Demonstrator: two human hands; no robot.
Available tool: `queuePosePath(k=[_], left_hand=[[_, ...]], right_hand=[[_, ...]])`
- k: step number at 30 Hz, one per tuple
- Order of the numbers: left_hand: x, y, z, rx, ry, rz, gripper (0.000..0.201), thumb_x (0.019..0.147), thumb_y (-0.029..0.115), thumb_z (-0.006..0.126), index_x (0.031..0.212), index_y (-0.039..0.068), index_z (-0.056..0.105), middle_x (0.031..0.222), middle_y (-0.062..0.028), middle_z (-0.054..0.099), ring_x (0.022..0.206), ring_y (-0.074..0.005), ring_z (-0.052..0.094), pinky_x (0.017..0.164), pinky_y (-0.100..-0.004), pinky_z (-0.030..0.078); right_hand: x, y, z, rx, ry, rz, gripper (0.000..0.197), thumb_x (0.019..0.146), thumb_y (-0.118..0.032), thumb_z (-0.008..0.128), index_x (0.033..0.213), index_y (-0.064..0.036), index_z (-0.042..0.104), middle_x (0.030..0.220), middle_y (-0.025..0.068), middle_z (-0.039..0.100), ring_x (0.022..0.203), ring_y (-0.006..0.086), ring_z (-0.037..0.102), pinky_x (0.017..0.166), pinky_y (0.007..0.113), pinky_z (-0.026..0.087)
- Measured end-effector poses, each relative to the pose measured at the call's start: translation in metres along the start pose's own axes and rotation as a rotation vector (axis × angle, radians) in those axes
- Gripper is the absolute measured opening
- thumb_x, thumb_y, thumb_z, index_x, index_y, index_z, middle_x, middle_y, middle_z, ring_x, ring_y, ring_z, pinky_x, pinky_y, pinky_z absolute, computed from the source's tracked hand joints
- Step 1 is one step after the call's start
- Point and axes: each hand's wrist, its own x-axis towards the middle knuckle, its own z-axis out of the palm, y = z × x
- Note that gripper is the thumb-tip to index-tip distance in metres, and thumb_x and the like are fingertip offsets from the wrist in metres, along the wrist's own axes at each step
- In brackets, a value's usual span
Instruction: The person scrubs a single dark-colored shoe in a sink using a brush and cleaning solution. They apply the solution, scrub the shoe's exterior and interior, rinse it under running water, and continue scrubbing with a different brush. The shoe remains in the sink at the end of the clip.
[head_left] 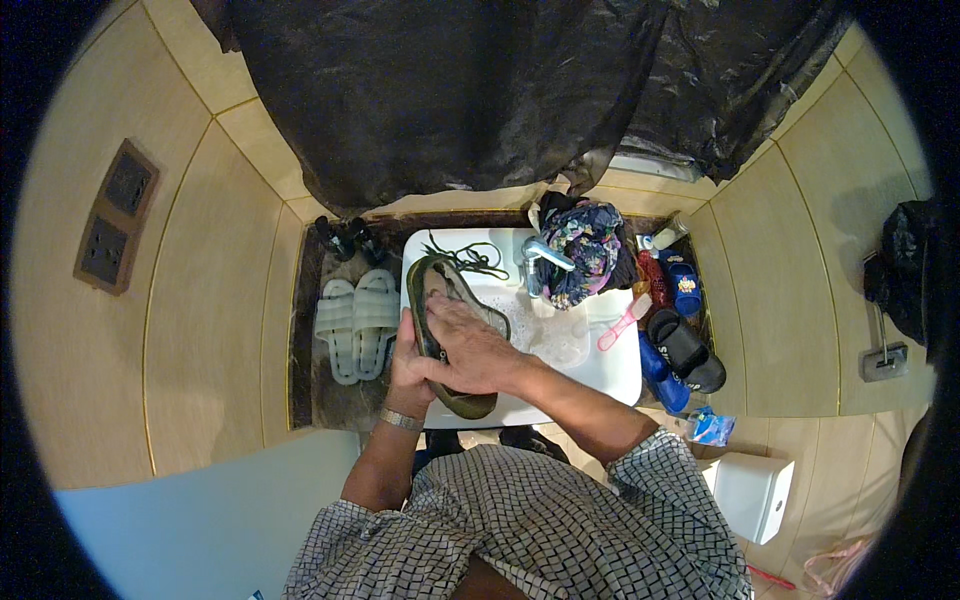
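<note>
Over the left part of the white sink [615, 375], an olive-green shoe [478, 402] is tilted with its pale inside facing me. My left hand [408, 372] grips its left side, a metal-banded watch on the wrist. Across the shoe's opening lies my right hand [472, 345], fingers stretched onto the lining; it covers much of the inside. Dark green laces [478, 258] trail over the sink's back rim, next to the shoe's upper end. A few suds and some water show in the basin, right of the shoe.
A chrome tap [548, 255] stands behind the basin, beside bundled floral cloth [585, 245]. A pink brush [622, 322] rests on the right rim. Pale slippers [357, 325] sit left; black slides [685, 350] and blue slippers [662, 372] lie right. Dark plastic sheeting [430, 100] hangs behind.
</note>
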Motion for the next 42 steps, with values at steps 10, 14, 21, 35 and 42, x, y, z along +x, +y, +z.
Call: queuePosePath(k=[10,14,21,35,42], left_hand=[[-0.005,-0.015,-0.031,-0.177,0.041,-0.112,0.057,0.11,0.05,0.034,0.148,0.01,0.05,0.145,-0.0104,0.059,0.132,-0.0273,0.056,0.115,-0.043,0.041],[-0.008,-0.022,-0.025,-0.061,0.041,0.005,0.055,0.11,0.049,0.035,0.147,0.01,0.051,0.143,-0.0105,0.06,0.13,-0.0271,0.057,0.114,-0.0431,0.043],[-0.023,-0.01,-0.008,0.05,0.131,0.0,0.052,0.111,0.046,0.037,0.144,0.009,0.053,0.14,-0.0114,0.062,0.126,-0.0281,0.061,0.111,-0.0441,0.046],[-0.025,-0.007,-0.032,-0.113,-0.038,-0.01,0.053,0.11,0.046,0.038,0.142,0.008,0.055,0.138,-0.0122,0.064,0.125,-0.0284,0.062,0.108,-0.0444,0.049],[-0.028,0.001,-0.008,-0.085,0.249,-0.018,0.05,0.111,0.042,0.039,0.144,0.007,0.052,0.142,-0.0122,0.06,0.126,-0.0273,0.06,0.108,-0.0442,0.049]], right_hand=[[-0.001,-0.016,0.019,-0.222,-0.102,0.209,0.111,0.095,-0.076,0.038,0.151,0.019,0.028,0.16,0.0381,0.024,0.153,0.047,0.021,0.128,0.049,0.015],[-0.015,-0.027,0.016,-0.106,-0.105,0.143,0.111,0.095,-0.078,0.037,0.149,0.0182,0.032,0.158,0.0368,0.031,0.154,0.0431,0.023,0.127,0.05,0.014],[0.006,-0.006,0.03,-0.217,0.0,0.126,0.109,0.095,-0.077,0.036,0.149,0.0173,0.036,0.158,0.0357,0.032,0.154,0.0407,0.023,0.128,0.048,0.013],[-0.002,-0.019,0.031,-0.384,0.068,0.043,0.106,0.094,-0.078,0.037,0.145,0.0151,0.045,0.156,0.0351,0.036,0.151,0.0432,0.027,0.127,0.048,0.014],[-0.006,-0.039,0.035,-0.234,-0.126,0.075,0.111,0.094,-0.076,0.043,0.148,0.0201,0.034,0.155,0.0385,0.034,0.152,0.0431,0.027,0.128,0.049,0.012]])
